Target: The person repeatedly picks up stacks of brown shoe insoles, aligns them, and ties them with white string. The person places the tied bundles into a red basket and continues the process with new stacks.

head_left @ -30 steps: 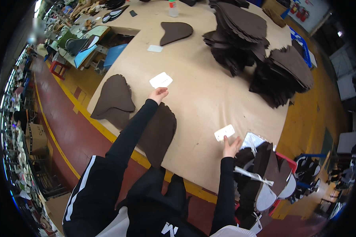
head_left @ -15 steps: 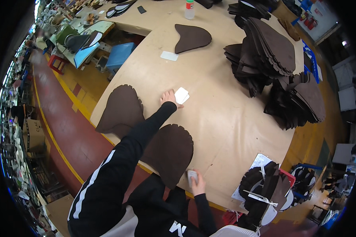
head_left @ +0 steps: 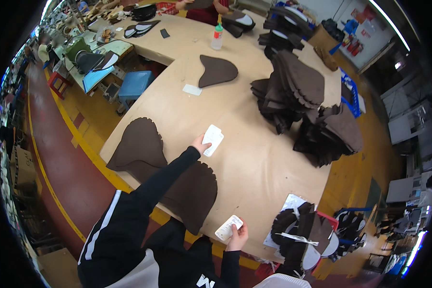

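My left hand (head_left: 199,144) is closed on a small stack of white cards (head_left: 213,138), held over the middle of the table with the thumb on top. My right hand (head_left: 238,236), nearer the table's front edge, pinches another white card (head_left: 229,227) with faint markings and worn patches. Two dark brown curved panels with notched edges lie close by: one brown panel (head_left: 138,144) is left of my left arm, and the other brown panel (head_left: 195,198) is partly under that forearm, between my hands.
A tan table (head_left: 254,177) carries a third brown panel (head_left: 218,70), a loose white card (head_left: 192,90) and a bottle (head_left: 217,38). Tall piles of brown panels (head_left: 300,81) stand right. A tied bundle (head_left: 302,233) sits front right. Another person (head_left: 207,12) is at the far end.
My left hand has picked its cards up and tilted them. My right hand's card now shows its marked face. The view has shifted, bringing another person into sight at the far end.
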Demonstrator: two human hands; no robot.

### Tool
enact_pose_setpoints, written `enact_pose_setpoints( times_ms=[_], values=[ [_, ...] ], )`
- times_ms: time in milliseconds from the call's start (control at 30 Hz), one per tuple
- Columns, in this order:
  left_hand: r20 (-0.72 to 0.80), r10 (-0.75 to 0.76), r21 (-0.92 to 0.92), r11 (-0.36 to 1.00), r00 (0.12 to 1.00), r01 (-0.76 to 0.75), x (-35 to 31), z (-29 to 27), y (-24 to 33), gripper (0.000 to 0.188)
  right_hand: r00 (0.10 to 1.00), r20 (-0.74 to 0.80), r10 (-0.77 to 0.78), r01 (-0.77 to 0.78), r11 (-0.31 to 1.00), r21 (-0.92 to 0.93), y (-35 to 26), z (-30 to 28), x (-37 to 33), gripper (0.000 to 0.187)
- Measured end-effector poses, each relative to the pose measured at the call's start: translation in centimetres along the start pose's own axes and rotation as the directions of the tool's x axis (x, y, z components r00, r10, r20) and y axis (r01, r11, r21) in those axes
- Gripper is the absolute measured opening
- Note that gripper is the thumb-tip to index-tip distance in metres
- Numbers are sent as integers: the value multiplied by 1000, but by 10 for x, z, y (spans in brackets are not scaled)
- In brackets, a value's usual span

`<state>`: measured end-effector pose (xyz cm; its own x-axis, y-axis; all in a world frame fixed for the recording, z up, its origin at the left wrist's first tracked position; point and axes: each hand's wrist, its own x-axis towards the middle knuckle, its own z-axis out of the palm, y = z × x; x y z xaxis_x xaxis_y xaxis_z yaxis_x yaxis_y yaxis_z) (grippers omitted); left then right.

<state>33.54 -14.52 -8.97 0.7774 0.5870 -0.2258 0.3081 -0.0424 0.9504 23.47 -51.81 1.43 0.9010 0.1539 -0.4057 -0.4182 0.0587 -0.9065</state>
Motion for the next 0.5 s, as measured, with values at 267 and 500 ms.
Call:
enact_pose_setpoints(
  times_ms=[267, 500],
  values=[
    [443, -19, -617, 719, 896, 320, -258, 71, 131, 45, 981, 146, -129, 82, 953, 293, -113, -14, -30, 39],
    [301, -145, -802, 496, 943, 332, -397, 121, 147, 56, 851, 427, -306, 307, 949, 69, -124, -16, -94, 42]
  ],
)
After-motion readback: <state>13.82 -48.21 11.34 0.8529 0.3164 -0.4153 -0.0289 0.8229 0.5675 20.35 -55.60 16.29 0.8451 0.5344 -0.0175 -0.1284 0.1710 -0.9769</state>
